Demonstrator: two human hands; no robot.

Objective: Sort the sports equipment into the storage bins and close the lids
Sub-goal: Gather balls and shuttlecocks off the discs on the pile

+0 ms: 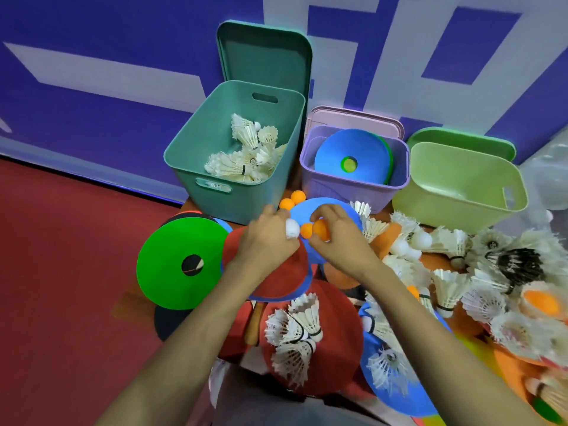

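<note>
In front of the teal bin, left hand [267, 241]: fingers curled, pinching a white ball [292, 229] at the fingertips; palm down, forearm reaching in from the lower left.
Right hand [338, 238]: thumb and fingers curled round an orange ball [321, 230]; wrist bent inward, forearm coming from the lower right.
Second orange ball [305, 230]: between the two hands, touching the held one; which hand has it, I cannot tell.
Blue disc [325, 206]: flat beneath both hands, near the far edge of the brown surface [183, 206].
Teal bin [236, 192]: far edge, lid upright behind it, loose shuttlecocks [246, 149] inside.
Purple bin [353, 186]: just right of the teal one, open, discs inside.
Light green bin [461, 192]: far right corner, open.
Shuttlecock heap [491, 272]: along the right side, mixed with balls.
Green disc [172, 241]: left edge, tilted.
</note>
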